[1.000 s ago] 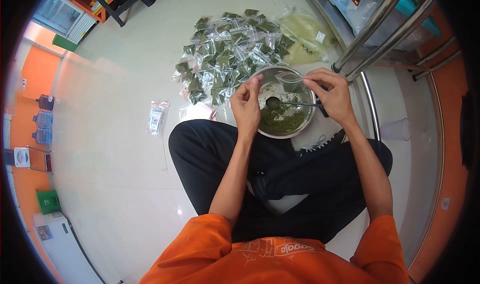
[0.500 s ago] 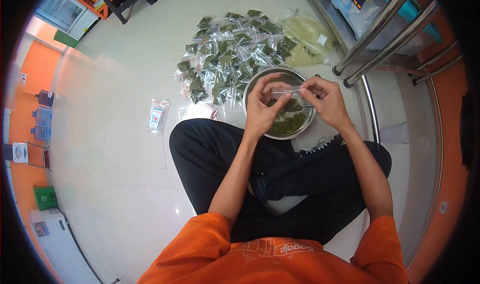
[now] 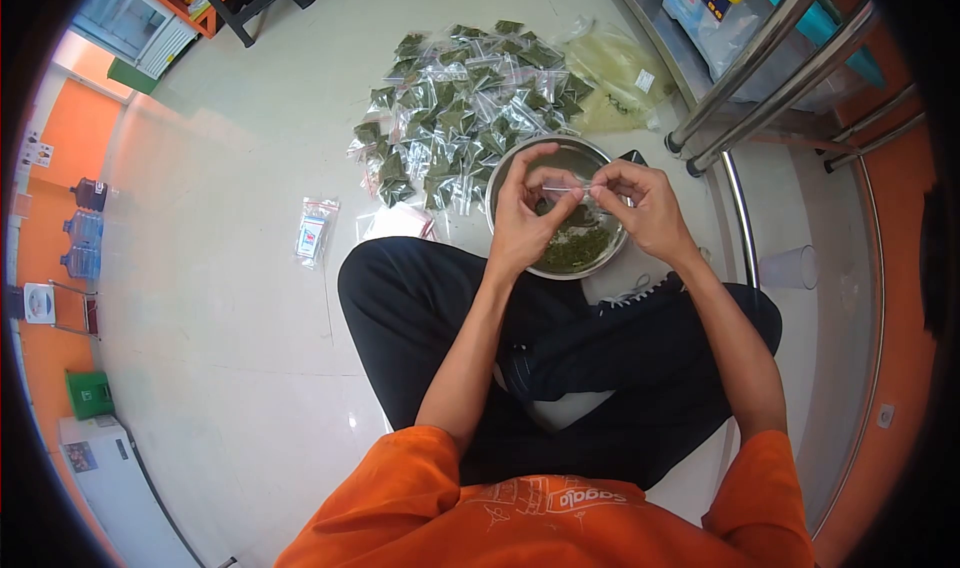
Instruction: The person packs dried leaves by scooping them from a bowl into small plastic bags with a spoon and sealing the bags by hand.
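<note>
My left hand (image 3: 533, 206) pinches the top edge of a small clear zip bag (image 3: 563, 188) between thumb and fingers. Pressed on the same edge, close to the left fingertips, are the thumb and fingers of my right hand (image 3: 645, 208). The lower part of the bag hangs above a round metal bowl (image 3: 497, 176) and is hard to make out. Chopped green leaves (image 3: 578, 250) lie in the bottom of that bowl, in front of my crossed legs.
Beyond the bowl spreads a heap of small filled zip bags (image 3: 450, 108), with a large yellowish plastic bag (image 3: 625, 73) beside it. A packet of bags (image 3: 312, 233) lies on the floor at left. Metal shelf legs (image 3: 745, 73) and a translucent cup (image 3: 792, 267) stand at right.
My right hand has slid a little left along the top edge of the bag, closer to my left hand. The left hand has barely moved.
</note>
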`<state>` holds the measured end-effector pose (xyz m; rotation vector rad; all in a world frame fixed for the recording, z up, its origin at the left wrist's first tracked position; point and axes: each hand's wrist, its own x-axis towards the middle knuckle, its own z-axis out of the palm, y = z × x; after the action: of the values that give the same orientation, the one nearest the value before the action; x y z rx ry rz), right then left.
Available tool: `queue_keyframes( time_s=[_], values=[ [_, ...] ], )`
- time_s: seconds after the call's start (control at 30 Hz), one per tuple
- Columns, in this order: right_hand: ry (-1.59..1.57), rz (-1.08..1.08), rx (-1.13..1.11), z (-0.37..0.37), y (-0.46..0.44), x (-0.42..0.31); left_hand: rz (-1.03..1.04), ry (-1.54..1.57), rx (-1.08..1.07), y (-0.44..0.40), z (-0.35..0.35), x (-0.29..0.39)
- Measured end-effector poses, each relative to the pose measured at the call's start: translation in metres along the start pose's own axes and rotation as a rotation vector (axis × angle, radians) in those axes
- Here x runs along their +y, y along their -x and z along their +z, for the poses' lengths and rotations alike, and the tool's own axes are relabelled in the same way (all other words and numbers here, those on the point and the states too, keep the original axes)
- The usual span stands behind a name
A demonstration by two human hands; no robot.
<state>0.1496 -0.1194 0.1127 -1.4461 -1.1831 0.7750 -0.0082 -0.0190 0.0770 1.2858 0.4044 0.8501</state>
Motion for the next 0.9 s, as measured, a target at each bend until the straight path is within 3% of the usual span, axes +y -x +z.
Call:
queue_keyframes(
  time_s=[0.47, 0.67, 0.73, 0.9],
  values=[
    [0.005, 0.015, -0.008, -0.002, 0.000, 0.002, -0.071, 0.080, 0.027, -0.002, -0.008, 0.003],
    [-0.031, 0.076, -0.021, 0.001, 0.001, 0.000, -0.070, -0.128, 0.030, -0.003, -0.016, 0.000],
    [0.016, 0.060, -0.042, 0.003, 0.000, 0.000, -0.194, -0.037, 0.003, -0.002, -0.012, 0.008],
    [0.066, 0.020, 0.040, -0.005, -0.001, 0.001, -0.114, 0.066, 0.022, -0.003, -0.010, 0.006]
  ],
)
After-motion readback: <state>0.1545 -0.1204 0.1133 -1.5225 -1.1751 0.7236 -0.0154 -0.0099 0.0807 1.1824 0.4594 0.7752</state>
